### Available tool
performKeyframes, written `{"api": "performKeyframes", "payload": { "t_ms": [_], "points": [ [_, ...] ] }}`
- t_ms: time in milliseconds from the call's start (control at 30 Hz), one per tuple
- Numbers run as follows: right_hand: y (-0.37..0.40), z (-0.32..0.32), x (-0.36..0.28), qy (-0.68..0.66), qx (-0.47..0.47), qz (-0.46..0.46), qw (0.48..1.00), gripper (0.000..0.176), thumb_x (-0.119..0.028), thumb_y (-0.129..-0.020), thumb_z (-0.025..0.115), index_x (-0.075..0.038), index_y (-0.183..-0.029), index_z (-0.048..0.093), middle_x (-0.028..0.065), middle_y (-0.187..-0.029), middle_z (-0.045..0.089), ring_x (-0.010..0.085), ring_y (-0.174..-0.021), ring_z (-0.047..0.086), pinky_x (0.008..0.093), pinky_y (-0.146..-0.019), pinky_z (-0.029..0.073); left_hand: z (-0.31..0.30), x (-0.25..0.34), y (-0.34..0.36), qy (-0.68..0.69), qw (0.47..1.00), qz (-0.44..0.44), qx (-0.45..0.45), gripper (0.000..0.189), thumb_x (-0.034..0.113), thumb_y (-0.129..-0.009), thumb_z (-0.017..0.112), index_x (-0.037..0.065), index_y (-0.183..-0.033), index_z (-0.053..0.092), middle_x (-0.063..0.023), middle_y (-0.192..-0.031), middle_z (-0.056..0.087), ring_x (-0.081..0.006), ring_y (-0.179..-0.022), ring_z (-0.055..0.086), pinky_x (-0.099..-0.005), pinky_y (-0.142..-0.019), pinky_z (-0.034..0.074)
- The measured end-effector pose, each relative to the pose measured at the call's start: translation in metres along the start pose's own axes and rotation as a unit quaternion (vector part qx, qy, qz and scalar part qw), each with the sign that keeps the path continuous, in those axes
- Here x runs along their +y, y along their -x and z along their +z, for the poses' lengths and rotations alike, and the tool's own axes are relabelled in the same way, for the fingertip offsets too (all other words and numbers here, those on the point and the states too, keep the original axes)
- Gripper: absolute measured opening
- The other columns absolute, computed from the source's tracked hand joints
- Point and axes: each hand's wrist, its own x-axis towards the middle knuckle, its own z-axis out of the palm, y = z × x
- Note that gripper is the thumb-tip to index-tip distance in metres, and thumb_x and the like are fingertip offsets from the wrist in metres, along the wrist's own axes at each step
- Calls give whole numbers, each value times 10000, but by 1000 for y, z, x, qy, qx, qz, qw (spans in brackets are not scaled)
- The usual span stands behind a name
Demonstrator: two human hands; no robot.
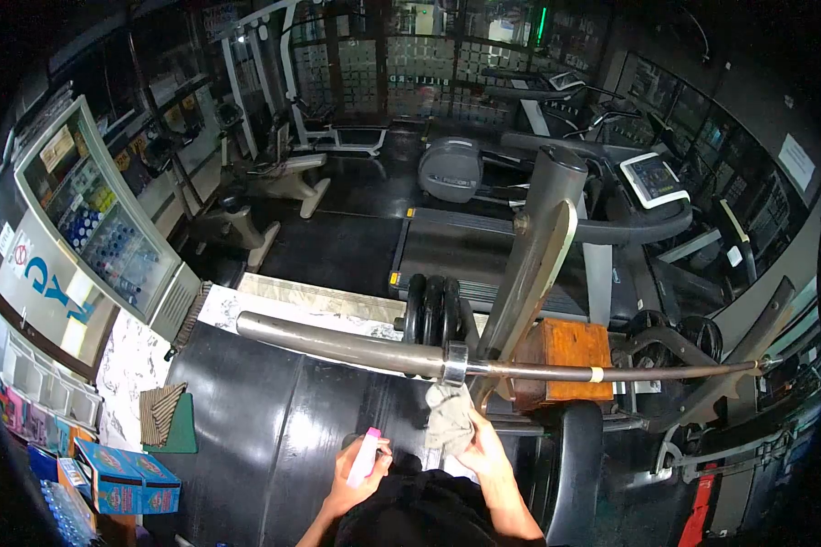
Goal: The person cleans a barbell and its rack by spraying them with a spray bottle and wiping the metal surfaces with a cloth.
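Observation:
My left hand (345, 476) is closed around a small pink-and-white bottle (364, 458), its bright pink end pointing up and away from me. A crumpled light grey cloth (448, 421) is gripped in my right hand (486, 453). Just beyond the cloth lies a barbell (575, 372), racked across the view, with its thick bare sleeve (337, 342) to the left. The cloth's upper edge overlaps the barbell near its shiny collar (455, 362). A metal rack post (534, 246) rises behind the bar.
Black weight plates (433, 310) hang behind the sleeve, beside a wooden box (576, 360). A padded black bench (576, 474) stands right of my hands. Treadmills (465, 246) fill the far side. At left are a drinks fridge (109, 219) and a blue carton (123, 480).

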Motion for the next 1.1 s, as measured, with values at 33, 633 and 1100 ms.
{"api": "performKeyframes", "payload": {
  "t_ms": [33, 633, 1100],
  "points": [
    [8, 0, 2, 9, 18, 1, 1000, 338, -257, -937, 505, -24, -1179, 539, 116, -1108, 626, 246, -1012, 615, 401, -906, 492, 1, -3, 2, 26, 1000, -15, 8, 109, 30, -851, 627, -15, -946, 598, -77, -768, 615, -124, -551, 604, -257, -506, 484],
    [-7, 137, -18, 825, 117, -467, 296, 487, -22, -729, 660, -94, -1204, 583, 178, -1267, 497, 345, -1198, 475, 420, -980, 431, 2, -18, 8, 69, 997, -43, 16, 148, 23, -847, 620, -14, -986, 584, -73, -783, 625, -117, -568, 611, -255, -521, 496],
    [-38, 141, -71, 847, 140, -293, 421, 272, -322, -930, 494, -152, -1109, 610, 183, -989, 630, 395, -916, 622, 487, -776, 505, 9, -7, 2, 31, 999, 12, -4, 117, 20, -847, 625, -9, -954, 589, -85, -791, 630, -126, -573, 620, -257, -513, 501]
  ]
}}
